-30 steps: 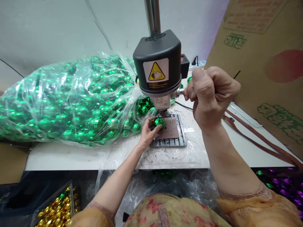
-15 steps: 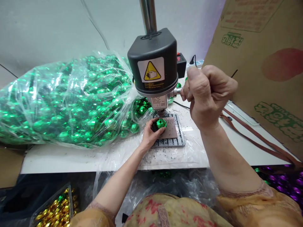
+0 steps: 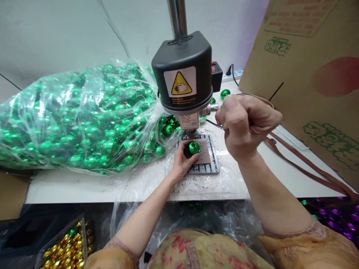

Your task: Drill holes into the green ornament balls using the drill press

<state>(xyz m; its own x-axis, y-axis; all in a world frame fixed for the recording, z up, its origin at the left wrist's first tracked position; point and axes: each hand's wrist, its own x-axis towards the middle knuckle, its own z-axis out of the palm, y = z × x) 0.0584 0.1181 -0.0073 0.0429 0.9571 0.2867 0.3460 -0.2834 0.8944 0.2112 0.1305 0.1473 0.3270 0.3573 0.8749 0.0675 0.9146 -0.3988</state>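
Note:
My left hand (image 3: 183,160) grips a shiny green faceted ball (image 3: 194,148), thumb and fingers around its sides. The ball rests on a brown pad (image 3: 206,157) on the grey slotted base plate (image 3: 214,164). Right above stands a small black bench drill press (image 3: 182,71) with a yellow warning label; its thin bit meets the top of the ball. My right hand (image 3: 245,121) is closed in a fist around the feed lever (image 3: 214,107) at the drill's right side; most of the lever is hidden in the fist.
A clear plastic bag (image 3: 84,119) full of green balls fills the table's left. Loose green balls (image 3: 224,93) lie behind the drill. A cardboard box (image 3: 303,86) and brown straps (image 3: 303,160) are at right. Gold balls (image 3: 66,248) sit in a bin below left, purple balls (image 3: 336,216) below right.
My right hand has come down with the lever, uncovering a green ball behind it. The drill bit now reaches the held ball, which has shifted slightly right with my left hand.

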